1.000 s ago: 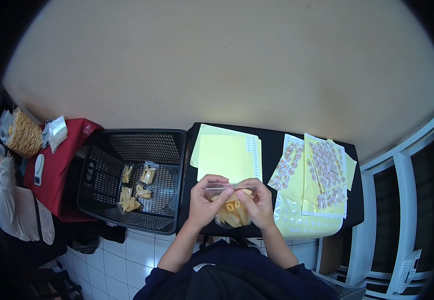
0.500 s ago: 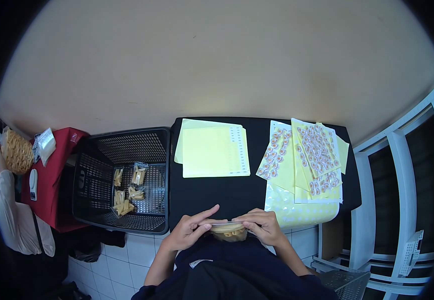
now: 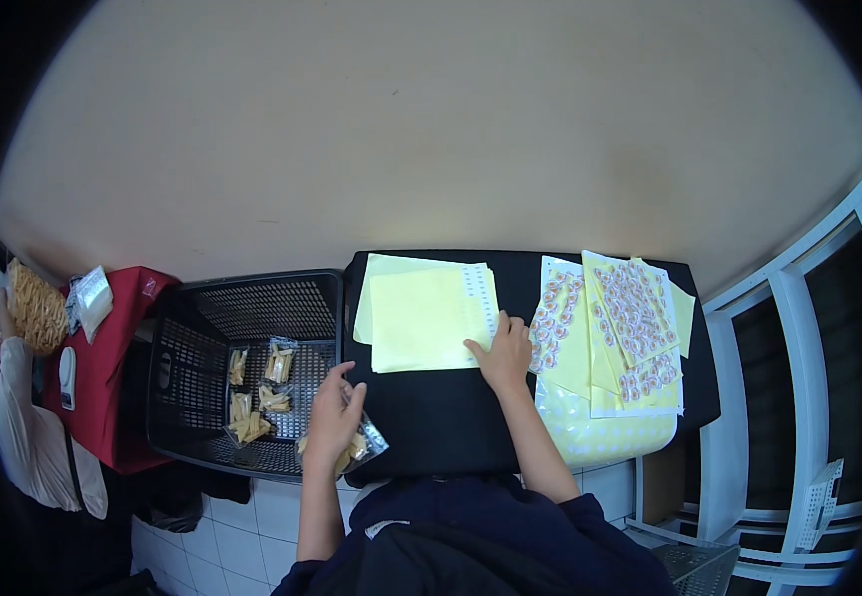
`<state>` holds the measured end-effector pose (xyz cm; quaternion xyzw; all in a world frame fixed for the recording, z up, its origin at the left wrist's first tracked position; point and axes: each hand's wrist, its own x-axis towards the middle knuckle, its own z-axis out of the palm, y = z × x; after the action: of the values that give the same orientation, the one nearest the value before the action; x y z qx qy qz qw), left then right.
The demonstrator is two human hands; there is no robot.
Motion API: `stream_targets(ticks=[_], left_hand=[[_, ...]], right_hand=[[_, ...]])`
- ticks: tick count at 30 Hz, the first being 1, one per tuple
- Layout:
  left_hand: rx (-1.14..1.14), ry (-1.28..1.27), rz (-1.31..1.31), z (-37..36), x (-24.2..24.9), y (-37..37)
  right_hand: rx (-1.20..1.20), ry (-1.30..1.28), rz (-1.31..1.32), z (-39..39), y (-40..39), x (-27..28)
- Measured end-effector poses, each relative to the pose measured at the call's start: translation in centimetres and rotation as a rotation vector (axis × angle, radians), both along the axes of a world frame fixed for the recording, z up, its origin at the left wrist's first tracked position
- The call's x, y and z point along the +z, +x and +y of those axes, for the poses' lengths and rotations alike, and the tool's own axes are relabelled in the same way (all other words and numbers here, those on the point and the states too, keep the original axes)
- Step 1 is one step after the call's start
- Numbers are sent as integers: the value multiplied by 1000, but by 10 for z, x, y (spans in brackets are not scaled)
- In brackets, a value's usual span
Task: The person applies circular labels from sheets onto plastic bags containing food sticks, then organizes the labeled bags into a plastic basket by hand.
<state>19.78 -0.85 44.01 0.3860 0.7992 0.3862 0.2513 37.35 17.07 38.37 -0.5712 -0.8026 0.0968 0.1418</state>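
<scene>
My left hand is over the right front corner of the black crate, wrapped round a clear bag of pale sticks that shows on both sides of the palm. Its lower fingers are hidden. On the right edge of the stacked yellow sheets rests my right hand, thumb and fingertips apart, near the column of small printed labels. Several similar filled bags lie inside the crate.
Sheets of round stickers lie on the right of the black table, over a yellow checked plastic. At left, a red-covered table bears a white device. A co-worker's sleeve is beside a heap of snacks.
My hands have moved apart. The left one has carried the bag from in front of my body to the crate's corner, while the right one has reached forward to the yellow sheets.
</scene>
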Motion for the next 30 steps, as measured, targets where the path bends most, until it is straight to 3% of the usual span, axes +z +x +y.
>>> stream_targets(ticks=[2, 6, 10, 14, 18, 20, 24, 26, 27, 29, 30], left_hand=[[-62, -17, 243, 11, -11, 5], [-122, -98, 388, 35, -26, 16], [-249, -80, 492, 52, -34, 32], [-380, -75, 563, 71, -35, 46], [-457, -50, 616, 86, -43, 54], [-447, -44, 644, 91, -56, 55], [-461, 10, 727, 95, -63, 56], [-441, 39, 757, 96, -63, 55], [-449, 36, 721, 99, -64, 50], [-455, 32, 689, 103, -60, 43], [-369, 82, 629, 104, -53, 41]], right_hand=[[-74, -223, 136, 10, 4, 0], [-50, -244, 324, 26, 16, -11], [-27, -65, 483, 30, 23, -17], [-146, 29, 881, 41, 39, -24], [-432, 217, 1157, 42, 82, -19], [-527, 153, 1361, 44, 109, -20], [-553, 240, 1393, 48, 130, -19], [-586, 338, 1059, 45, 127, -20], [-587, 338, 1061, 39, 119, -10], [-464, 787, 381, 21, 94, 17], [-295, 610, 543, 15, 83, 12]])
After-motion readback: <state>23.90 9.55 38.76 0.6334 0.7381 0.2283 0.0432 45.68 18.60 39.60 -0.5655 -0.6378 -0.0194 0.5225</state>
